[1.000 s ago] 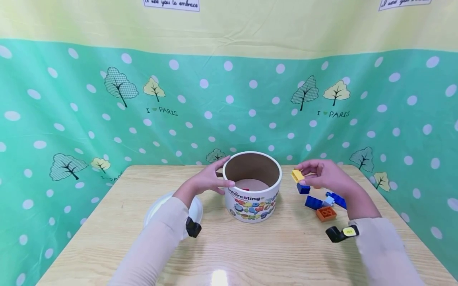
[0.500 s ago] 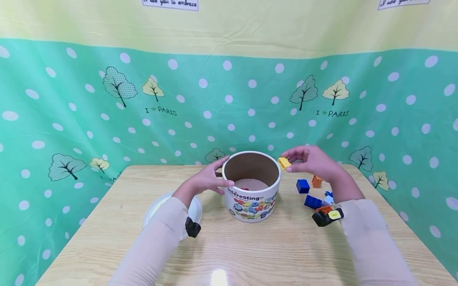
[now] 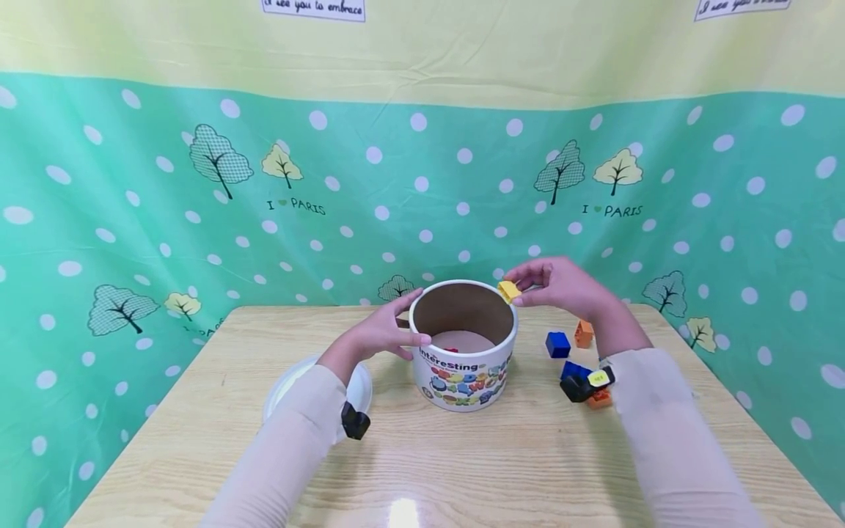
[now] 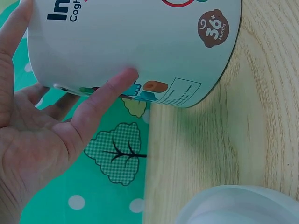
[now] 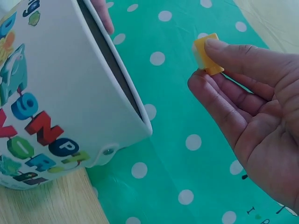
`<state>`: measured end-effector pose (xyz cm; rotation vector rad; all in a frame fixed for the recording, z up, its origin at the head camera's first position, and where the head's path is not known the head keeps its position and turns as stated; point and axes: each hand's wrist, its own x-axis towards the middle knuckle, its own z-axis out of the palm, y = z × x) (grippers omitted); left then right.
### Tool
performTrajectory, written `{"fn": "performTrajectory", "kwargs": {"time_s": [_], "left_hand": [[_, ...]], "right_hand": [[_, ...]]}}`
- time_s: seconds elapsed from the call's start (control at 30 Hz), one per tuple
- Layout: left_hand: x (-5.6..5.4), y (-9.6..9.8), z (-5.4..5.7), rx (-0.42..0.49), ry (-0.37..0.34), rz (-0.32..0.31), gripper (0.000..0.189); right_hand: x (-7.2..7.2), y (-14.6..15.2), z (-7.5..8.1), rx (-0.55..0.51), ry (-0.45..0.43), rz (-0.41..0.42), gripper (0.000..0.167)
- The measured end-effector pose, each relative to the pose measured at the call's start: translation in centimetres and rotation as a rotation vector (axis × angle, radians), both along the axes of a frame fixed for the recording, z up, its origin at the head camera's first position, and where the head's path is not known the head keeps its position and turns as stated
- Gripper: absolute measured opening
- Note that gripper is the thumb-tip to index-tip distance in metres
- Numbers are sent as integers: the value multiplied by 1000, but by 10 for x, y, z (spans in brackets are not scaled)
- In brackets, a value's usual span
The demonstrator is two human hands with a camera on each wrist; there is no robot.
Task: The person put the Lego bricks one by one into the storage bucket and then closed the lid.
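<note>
A white bucket (image 3: 462, 381) with colourful printed pictures and lettering stands upright on the table, its top open. One red piece (image 3: 451, 350) shows on its floor inside. My left hand (image 3: 379, 334) rests against the bucket's left side with fingers spread; the left wrist view shows the thumb (image 4: 105, 100) pressing its wall. My right hand (image 3: 561, 282) pinches a yellow building block (image 3: 509, 291) at the bucket's right rim, as seen from the head. In the right wrist view the block (image 5: 210, 56) sits between thumb and fingertips, apart from the bucket.
Right of the bucket lie blue blocks (image 3: 557, 345) and orange blocks (image 3: 584, 334), some hidden by my right wrist. A round white lid-like dish (image 3: 360, 389) lies partly under my left forearm. A green dotted curtain (image 3: 422, 198) hangs behind the table (image 3: 462, 469).
My right hand has carried the yellow block left and upward, from above the other blocks to the bucket's rim. My left hand and the bucket have stayed in place.
</note>
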<state>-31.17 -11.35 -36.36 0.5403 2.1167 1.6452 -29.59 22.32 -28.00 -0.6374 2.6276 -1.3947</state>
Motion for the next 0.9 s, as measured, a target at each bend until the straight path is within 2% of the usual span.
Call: {"fn": "performTrajectory", "kwargs": {"time_s": [0.3, 0.53, 0.7, 0.9], "left_hand": [[1, 0, -1, 4, -9, 2, 103], [1, 1, -1, 1, -11, 6, 102], [1, 2, -1, -13, -10, 17, 98], [0, 0, -1, -8, -14, 19, 102]], "right_hand": [[-13, -16, 4, 39, 1, 12, 41], [-24, -29, 7, 5, -43, 32, 39], [-31, -36, 3, 16, -72, 13, 41], [-40, -40, -2, 13, -107, 4, 41]]}}
